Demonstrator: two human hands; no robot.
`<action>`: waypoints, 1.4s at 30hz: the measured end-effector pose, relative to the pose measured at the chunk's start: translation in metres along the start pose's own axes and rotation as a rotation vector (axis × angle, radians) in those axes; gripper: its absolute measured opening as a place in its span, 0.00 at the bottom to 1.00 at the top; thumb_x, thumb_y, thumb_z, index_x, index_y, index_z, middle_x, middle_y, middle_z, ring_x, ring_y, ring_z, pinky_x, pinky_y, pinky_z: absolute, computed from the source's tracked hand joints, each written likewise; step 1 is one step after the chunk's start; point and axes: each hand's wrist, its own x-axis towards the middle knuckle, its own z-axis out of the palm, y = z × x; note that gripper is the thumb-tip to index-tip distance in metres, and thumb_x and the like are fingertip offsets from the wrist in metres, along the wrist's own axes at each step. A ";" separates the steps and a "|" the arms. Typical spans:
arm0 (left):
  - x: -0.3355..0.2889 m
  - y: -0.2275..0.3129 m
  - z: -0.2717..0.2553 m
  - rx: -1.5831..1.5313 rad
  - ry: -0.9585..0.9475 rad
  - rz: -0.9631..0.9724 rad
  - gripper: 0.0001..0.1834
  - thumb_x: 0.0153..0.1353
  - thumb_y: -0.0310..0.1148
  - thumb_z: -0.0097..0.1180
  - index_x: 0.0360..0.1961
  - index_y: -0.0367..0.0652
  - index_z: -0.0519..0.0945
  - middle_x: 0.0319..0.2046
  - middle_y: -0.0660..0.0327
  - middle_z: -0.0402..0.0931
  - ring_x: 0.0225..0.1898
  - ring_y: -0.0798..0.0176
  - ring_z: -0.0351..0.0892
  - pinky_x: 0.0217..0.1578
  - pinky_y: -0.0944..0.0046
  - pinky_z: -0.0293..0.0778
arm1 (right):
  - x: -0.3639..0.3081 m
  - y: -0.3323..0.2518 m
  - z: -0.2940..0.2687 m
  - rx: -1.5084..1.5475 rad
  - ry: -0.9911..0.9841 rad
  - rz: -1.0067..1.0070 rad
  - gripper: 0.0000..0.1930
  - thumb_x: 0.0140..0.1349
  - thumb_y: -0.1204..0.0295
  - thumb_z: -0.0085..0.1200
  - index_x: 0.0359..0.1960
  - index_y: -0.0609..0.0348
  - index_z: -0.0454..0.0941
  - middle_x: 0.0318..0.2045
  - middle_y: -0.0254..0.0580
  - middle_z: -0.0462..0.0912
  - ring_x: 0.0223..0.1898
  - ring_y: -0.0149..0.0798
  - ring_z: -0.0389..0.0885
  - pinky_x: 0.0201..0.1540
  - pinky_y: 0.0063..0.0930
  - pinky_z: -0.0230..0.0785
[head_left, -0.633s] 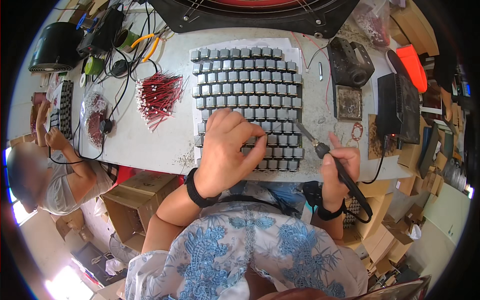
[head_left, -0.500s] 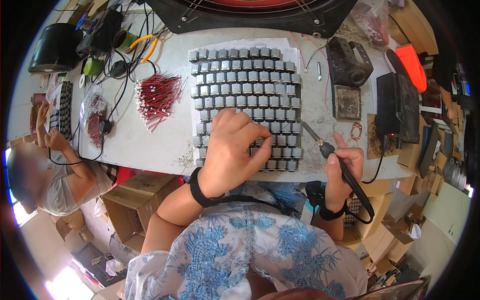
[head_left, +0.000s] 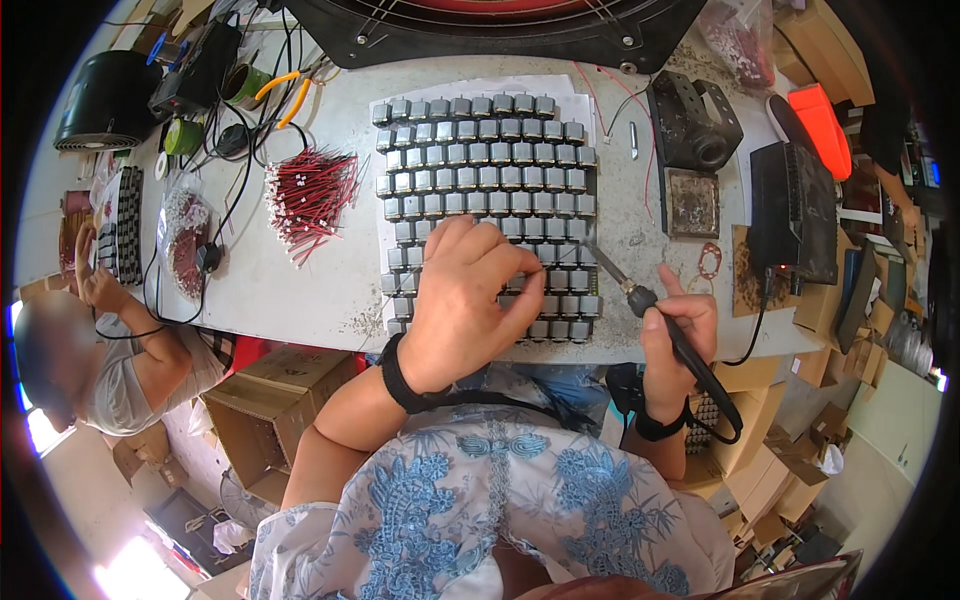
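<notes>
Rows of small silver motors (head_left: 490,178) stand close together on white paper (head_left: 562,88) in front of me. Over the nearer rows is my left hand (head_left: 468,300), thumb and forefinger pinched together; what they hold, if anything, is too small to make out. My right hand (head_left: 676,345) grips a black-handled soldering iron (head_left: 683,350). Its metal tip reaches the right edge of the motor rows, pointing up and left; whether it touches a motor I cannot tell. Left of the motors lies a pile of red and black wires (head_left: 308,195) with white connectors.
A soldering station (head_left: 792,215) and a black iron holder (head_left: 697,120) with a square tray (head_left: 693,203) stand right. A large fan (head_left: 490,35) is at the back. Orange-handled pliers (head_left: 293,100) lie among cables. A co-worker's hands (head_left: 98,280) are far left.
My right hand has shifted slightly left, bringing the iron's tip closer in over the motors. The left hand keeps its pinch in nearly the same place.
</notes>
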 end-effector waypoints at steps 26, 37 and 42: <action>0.024 0.007 0.005 0.066 0.041 -0.006 0.04 0.45 0.25 0.62 0.24 0.44 0.79 0.20 0.62 0.66 0.28 0.58 0.66 0.34 0.60 0.62 | 0.021 -0.009 -0.007 0.033 -0.041 0.063 0.10 0.57 0.83 0.54 0.40 0.65 0.69 0.42 0.48 0.74 0.34 0.26 0.75 0.37 0.19 0.69; 0.024 0.004 0.010 0.049 0.037 -0.015 0.04 0.46 0.25 0.62 0.24 0.43 0.79 0.21 0.62 0.66 0.28 0.57 0.67 0.34 0.59 0.62 | 0.020 -0.011 -0.007 0.029 -0.036 0.116 0.11 0.57 0.82 0.55 0.40 0.65 0.69 0.41 0.47 0.75 0.33 0.26 0.76 0.36 0.18 0.69; 0.023 0.004 0.009 0.041 0.041 -0.014 0.04 0.46 0.25 0.62 0.25 0.43 0.80 0.21 0.62 0.67 0.28 0.58 0.67 0.34 0.59 0.62 | 0.020 -0.009 -0.007 0.012 -0.033 0.109 0.10 0.57 0.82 0.55 0.40 0.65 0.70 0.42 0.49 0.75 0.34 0.27 0.77 0.37 0.18 0.70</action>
